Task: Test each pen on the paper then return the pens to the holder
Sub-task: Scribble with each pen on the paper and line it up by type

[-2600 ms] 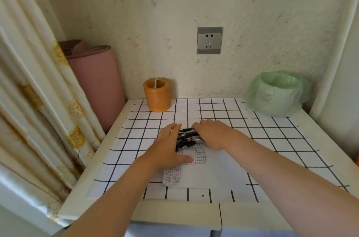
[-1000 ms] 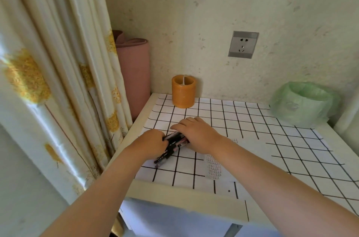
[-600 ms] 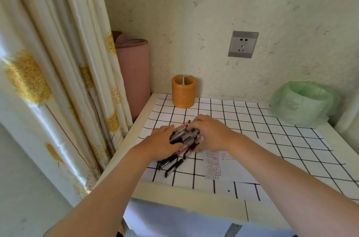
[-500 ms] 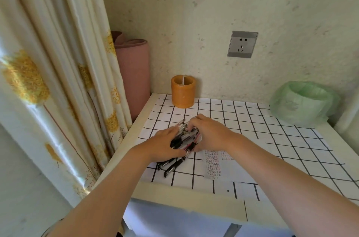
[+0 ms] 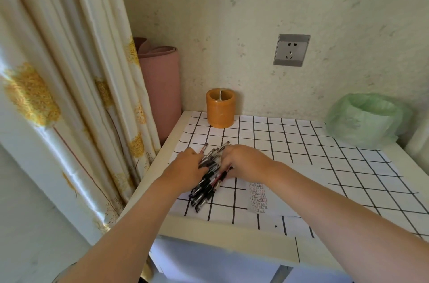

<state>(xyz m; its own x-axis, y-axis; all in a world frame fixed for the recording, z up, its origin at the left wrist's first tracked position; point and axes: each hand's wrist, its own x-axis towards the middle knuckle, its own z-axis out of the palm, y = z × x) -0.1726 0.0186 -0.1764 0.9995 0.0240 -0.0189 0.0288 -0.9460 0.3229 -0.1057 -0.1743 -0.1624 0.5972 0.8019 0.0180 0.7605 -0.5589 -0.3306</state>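
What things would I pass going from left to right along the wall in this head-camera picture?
Flowered curtain → pink rolled mat → orange pen holder → wall socket → green plastic bag.

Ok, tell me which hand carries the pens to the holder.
Probably right: the right hand curls its fingers over the pens at their far ends, nearest the holder; the left hand grips them midway.
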